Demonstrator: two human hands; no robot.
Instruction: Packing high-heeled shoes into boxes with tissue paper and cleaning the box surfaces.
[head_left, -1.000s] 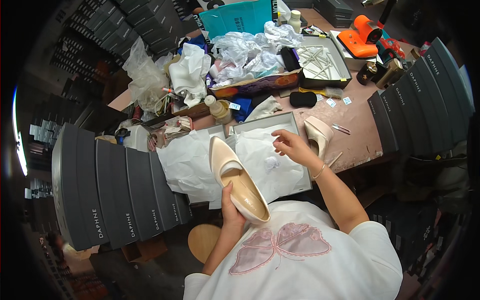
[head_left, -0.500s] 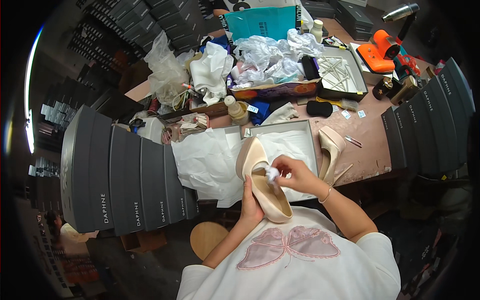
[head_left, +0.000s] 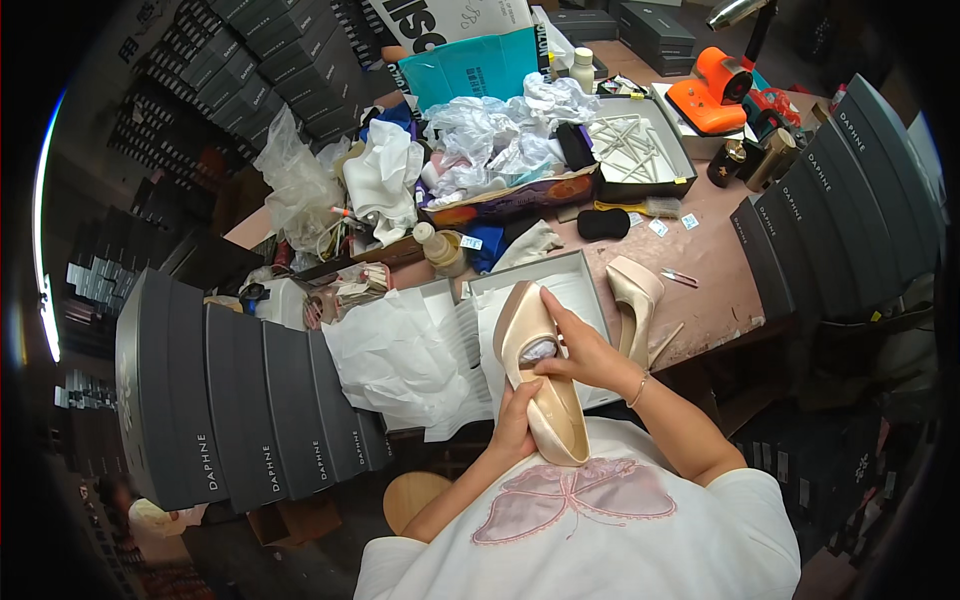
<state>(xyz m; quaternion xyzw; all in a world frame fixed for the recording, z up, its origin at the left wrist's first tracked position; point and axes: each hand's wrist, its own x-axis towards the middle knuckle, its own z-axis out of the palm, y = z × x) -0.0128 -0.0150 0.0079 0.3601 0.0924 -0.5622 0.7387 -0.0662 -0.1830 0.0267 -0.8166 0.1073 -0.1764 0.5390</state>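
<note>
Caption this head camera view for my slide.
Left hand and right hand hold a cream shoe with a white wad inside.

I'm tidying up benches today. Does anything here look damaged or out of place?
The table looks worn: its pink top is scuffed and chipped along the near edge, right of the unheld shoe. Crumpled paper heaps above its box, which looks untidy. The held shoe shows no clear damage.

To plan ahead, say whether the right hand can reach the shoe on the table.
Likely yes: the table shoe is near the right hand, seemingly unobstructed, but that hand holds another shoe.
</note>
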